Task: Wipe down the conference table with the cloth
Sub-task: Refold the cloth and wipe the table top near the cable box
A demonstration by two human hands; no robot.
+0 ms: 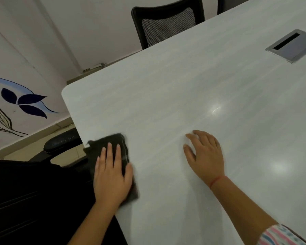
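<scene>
- One conference table [193,89], white with a faint grain, fills most of the view. Its rounded corner sits at left-centre.
- One cloth [111,138], dark and folded into a rough rectangle, lies on the table right at its left edge, on the person's side. One ragged corner pokes past that edge.
- The cloth's long axis runs along the left edge, from the near side towards the rounded corner. Its far short end points at that corner, and its outline is blurred.
- Two hands, well apart.
- The left hand [111,174] lies palm down on the near part of the cloth, pressing it flat. Its fingers are straight and close together, and the thumb is out along the cloth's right side.
- The right hand [206,156] rests palm down on bare table to the right of the cloth, fingers loosely spread and holding nothing. Its fingertips are blurred.
- One red thread [216,181] circles the right wrist, and one striped sleeve [281,236] shows at the bottom corner.
- One metal cable hatch [293,48] is set into the tabletop at far right, with a dark slot along one side.
- Two chairs: a mesh-backed chair [166,23] at the far side, and a black chair [16,191] at near left. The black chair's padded armrest [62,140] is just beside the table edge.
- One wall painting [25,101] of dark blue leaves.
</scene>
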